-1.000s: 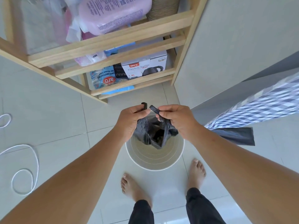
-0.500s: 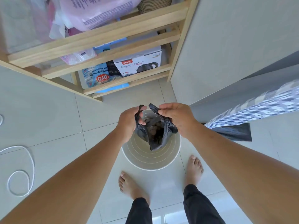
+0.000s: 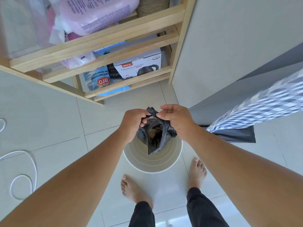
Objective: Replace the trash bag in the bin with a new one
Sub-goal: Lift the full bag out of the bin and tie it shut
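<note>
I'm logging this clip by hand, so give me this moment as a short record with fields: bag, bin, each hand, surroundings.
bag: black trash bag, lifted above the bin, dark contents visible inside
bin: white bin on the tiled floor, no liner in it
left hand: left hand grips the bag's top edge
right hand: right hand pinches the bag's other handle
surroundings: wooden shelf behind; flat black bag on the floor to the right

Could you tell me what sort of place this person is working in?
Most likely a home, perhaps a kitchen or utility corner. A wooden shelf rack holds an electric kettle box and a sugar packet, a small white bin stands on pale floor tiles, and the person is barefoot.
</note>
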Demonstrator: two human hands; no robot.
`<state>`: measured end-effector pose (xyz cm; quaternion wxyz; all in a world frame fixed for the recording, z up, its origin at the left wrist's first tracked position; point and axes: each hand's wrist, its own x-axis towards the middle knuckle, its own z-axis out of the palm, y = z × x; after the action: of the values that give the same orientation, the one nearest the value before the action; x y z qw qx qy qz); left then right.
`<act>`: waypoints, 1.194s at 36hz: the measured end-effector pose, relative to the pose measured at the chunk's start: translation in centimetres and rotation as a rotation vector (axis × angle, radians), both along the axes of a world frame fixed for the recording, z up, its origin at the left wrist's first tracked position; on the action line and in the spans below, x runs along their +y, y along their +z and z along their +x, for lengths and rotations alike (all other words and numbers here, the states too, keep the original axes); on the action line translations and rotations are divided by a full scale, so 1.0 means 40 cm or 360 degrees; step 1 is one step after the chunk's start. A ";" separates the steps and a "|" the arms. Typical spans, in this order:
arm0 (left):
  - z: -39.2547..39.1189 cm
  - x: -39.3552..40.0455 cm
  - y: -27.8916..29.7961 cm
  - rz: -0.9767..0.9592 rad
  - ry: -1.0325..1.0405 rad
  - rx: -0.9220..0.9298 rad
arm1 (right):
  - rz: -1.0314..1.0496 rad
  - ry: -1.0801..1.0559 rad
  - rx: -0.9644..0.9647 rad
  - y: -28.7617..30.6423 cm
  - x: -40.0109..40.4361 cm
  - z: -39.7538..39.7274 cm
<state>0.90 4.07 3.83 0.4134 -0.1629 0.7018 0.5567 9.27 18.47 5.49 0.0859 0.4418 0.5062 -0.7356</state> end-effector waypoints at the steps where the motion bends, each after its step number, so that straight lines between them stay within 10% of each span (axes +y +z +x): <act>1: 0.004 0.004 0.005 0.0036 0.0007 -0.0043 | 0.0004 0.0009 -0.0003 -0.001 -0.002 0.002; 19: 0.034 0.038 0.040 0.0023 -0.0313 0.0253 | -0.0534 -0.0054 0.0039 0.026 0.004 0.018; 28: 0.033 0.053 0.034 -0.0299 -0.0375 0.0349 | 0.0274 0.0117 -0.0056 0.025 0.001 0.016; 36: 0.024 0.052 0.042 -0.0259 -0.0254 0.0047 | 0.1370 0.1200 0.0214 0.022 -0.019 0.044; 43: 0.033 0.012 0.054 -0.0147 -0.1074 0.0408 | 0.1171 0.1707 -0.0293 0.025 0.008 0.024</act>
<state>2.23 4.55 5.98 0.4748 0.1304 0.7866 0.3726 10.24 18.78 6.49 0.3268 0.1899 0.8654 -0.3289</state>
